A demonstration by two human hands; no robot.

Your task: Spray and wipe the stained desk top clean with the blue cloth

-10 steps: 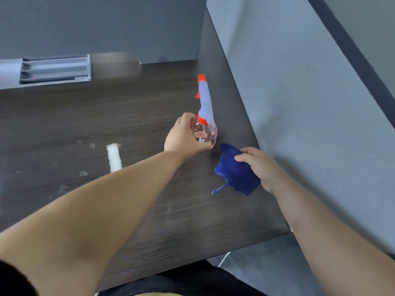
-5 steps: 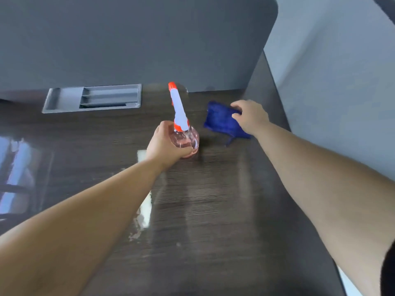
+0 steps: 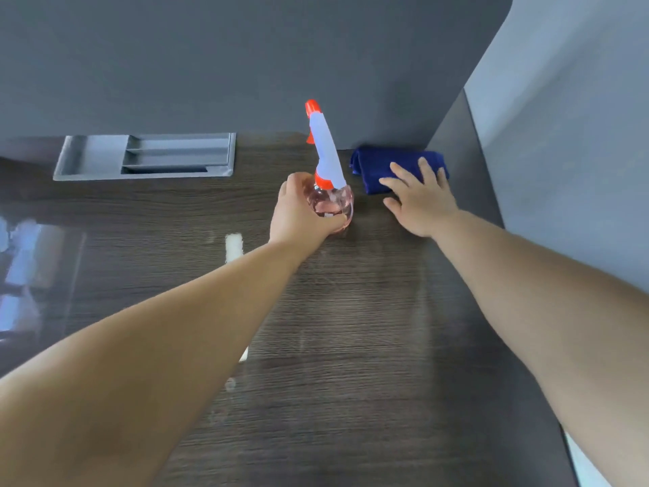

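Observation:
The dark wood-grain desk top [image 3: 351, 346] fills the view. A spray bottle [image 3: 328, 177] with a clear pink body, white neck and orange nozzle stands upright near the back. My left hand [image 3: 302, 212] grips its round body from the left. The folded blue cloth [image 3: 379, 166] lies in the back right corner against the partition. My right hand [image 3: 419, 198] lies with spread, straight fingers, fingertips on the cloth's near edge. A white smear [image 3: 234, 246] shows on the desk left of my left wrist.
A grey cable tray [image 3: 147, 156] is set into the desk at the back left. Grey partitions [image 3: 246, 65] wall the desk at the back and right. Window reflections gleam on the desk's left side [image 3: 28, 275].
My right hand carried the cloth to the back right corner, let go of it and now lies flat with fingers spread. My left hand kept hold of the bottle, which now stands farther back.

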